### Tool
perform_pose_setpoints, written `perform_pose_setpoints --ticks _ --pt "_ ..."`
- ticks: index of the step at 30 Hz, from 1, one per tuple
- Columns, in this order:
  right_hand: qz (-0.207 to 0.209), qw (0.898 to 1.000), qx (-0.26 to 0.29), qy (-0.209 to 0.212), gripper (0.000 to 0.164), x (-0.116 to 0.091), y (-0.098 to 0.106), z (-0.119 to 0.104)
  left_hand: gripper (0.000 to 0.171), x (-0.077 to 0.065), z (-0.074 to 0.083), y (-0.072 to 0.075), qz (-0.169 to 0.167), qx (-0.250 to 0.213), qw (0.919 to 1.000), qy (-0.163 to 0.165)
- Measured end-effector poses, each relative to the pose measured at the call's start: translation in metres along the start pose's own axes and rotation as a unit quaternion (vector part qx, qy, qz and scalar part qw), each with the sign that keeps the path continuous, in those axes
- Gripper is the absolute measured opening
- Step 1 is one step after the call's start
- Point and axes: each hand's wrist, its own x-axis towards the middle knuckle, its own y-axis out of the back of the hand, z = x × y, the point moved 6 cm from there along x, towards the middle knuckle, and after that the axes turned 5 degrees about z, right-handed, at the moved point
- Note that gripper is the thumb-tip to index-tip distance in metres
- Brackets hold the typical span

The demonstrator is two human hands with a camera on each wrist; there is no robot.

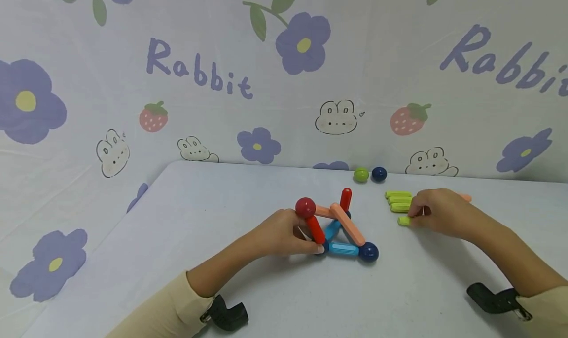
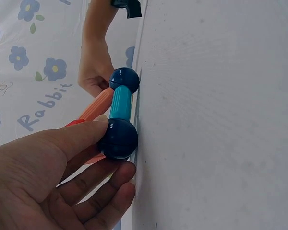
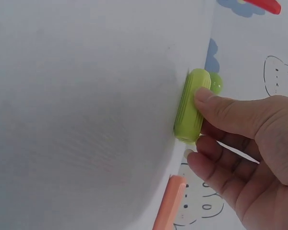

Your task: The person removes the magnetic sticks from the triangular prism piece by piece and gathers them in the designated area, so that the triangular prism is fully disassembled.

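Observation:
My left hand [image 1: 277,235] holds a small frame of magnetic sticks and balls at its near left corner, thumb and fingers around a navy ball [image 2: 118,139]. The frame has light blue sticks [image 1: 343,249] along the base, another navy ball [image 1: 369,252] at the near right and orange sticks [image 1: 347,223] above. A red stick [image 1: 316,229] leans up to a red ball [image 1: 305,207], and a second red stick [image 1: 346,199] stands at the back. My right hand [image 1: 441,212] pinches a lime-green stick [image 3: 192,108], thumb on its ribbed side, close to the tabletop.
Several more lime-green sticks [image 1: 400,200] lie side by side just beyond my right hand. An orange stick [image 1: 465,198] shows partly behind that hand. At the table's back edge sit a green ball [image 1: 361,174] and a navy ball [image 1: 379,174], before a patterned cloth [image 1: 213,126].

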Motion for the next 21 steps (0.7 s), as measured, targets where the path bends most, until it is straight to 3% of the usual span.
perform_pose_setpoints --ticks 21 --pt "0.008 1.000 -0.005 -0.008 0.015 0.014 0.000 0.004 0.026 0.000 0.001 0.000 -0.005 -0.011 0.9999 -0.008"
